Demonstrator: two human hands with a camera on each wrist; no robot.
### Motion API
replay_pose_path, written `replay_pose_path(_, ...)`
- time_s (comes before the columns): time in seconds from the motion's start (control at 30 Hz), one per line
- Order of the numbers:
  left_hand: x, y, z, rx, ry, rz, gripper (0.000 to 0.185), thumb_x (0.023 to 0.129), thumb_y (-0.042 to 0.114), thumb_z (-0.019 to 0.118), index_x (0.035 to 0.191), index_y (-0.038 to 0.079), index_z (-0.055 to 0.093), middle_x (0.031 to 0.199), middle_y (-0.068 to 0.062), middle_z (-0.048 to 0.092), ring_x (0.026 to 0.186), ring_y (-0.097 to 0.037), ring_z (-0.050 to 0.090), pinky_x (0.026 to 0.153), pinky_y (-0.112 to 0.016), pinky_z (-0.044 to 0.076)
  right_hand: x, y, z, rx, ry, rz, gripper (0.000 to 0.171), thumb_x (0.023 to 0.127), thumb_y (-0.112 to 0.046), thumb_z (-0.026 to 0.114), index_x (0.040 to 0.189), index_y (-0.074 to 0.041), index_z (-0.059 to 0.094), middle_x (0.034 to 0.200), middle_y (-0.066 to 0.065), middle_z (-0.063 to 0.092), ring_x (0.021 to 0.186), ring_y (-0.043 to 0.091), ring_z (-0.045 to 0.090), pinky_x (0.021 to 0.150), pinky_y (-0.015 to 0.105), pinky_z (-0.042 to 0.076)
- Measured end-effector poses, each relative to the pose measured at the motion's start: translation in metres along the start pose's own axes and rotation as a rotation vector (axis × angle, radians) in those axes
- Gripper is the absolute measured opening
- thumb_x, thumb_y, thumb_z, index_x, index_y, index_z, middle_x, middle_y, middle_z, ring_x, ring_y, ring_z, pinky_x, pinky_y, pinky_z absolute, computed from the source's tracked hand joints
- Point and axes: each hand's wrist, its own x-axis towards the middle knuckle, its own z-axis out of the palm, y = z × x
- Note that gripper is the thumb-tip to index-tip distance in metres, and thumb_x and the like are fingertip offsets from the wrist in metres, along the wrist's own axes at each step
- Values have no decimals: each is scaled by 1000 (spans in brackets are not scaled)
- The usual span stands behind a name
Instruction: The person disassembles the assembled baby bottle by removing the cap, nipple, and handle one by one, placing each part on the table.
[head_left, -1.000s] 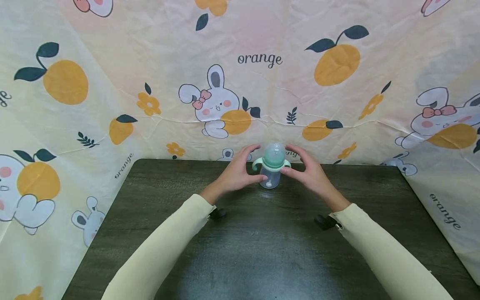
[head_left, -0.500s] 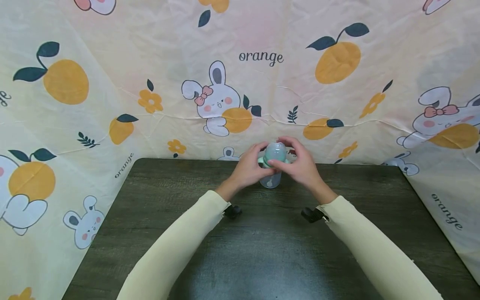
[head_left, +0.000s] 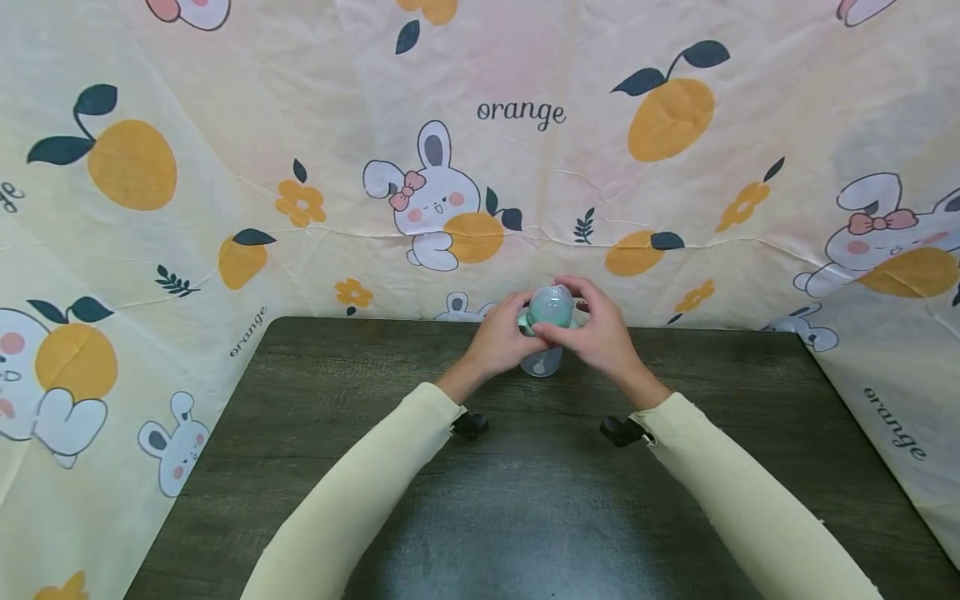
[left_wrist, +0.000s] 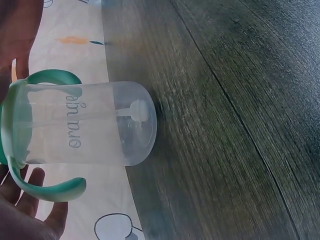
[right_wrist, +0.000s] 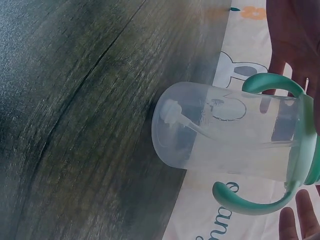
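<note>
A clear straw cup (head_left: 542,363) stands upright on the dark table, with a mint-green collar and a translucent domed lid (head_left: 551,305). My left hand (head_left: 497,340) holds the cup's upper part from the left, at the collar. From the right, my right hand (head_left: 600,332) grips around the lid, thumb in front and fingers behind. Both wrist views show the clear body (left_wrist: 95,125) sideways, printed and with a weighted straw (right_wrist: 172,112) inside. Two curved green handles (right_wrist: 250,205) stick out at its sides. The thumbs hide part of the collar in the head view.
The dark wood-grain table (head_left: 375,367) ends just behind the cup. A cloth (head_left: 525,183) printed with rabbits, oranges and flowers hangs behind it. Small black wrist cameras (head_left: 471,426) sit at both cuffs.
Both hands have come inward from beside the cup and taken hold of its lid and collar. Over the last half second they have barely moved. The cup stays in place.
</note>
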Motion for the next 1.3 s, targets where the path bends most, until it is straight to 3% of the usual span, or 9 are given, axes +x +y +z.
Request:
replay_pose_path(0.53,0,2,0,2,-6,-14,71,93,26,90,154,5,59,148,-13,64,131,-32,62,110,-51,50,-1,1,1,-55,12,2,73,88,-19,94,150,0,61,139,21,66,126,39,61,112,65,46)
replay_pose_path(1.3,1,4,-1,0,-24,-47,71,95,22,88,156,3,56,150,-16,64,132,-32,63,112,-49,50,1,2,1,-50,21,12,67,88,-19,95,145,-1,65,138,19,69,125,37,63,111,59,48)
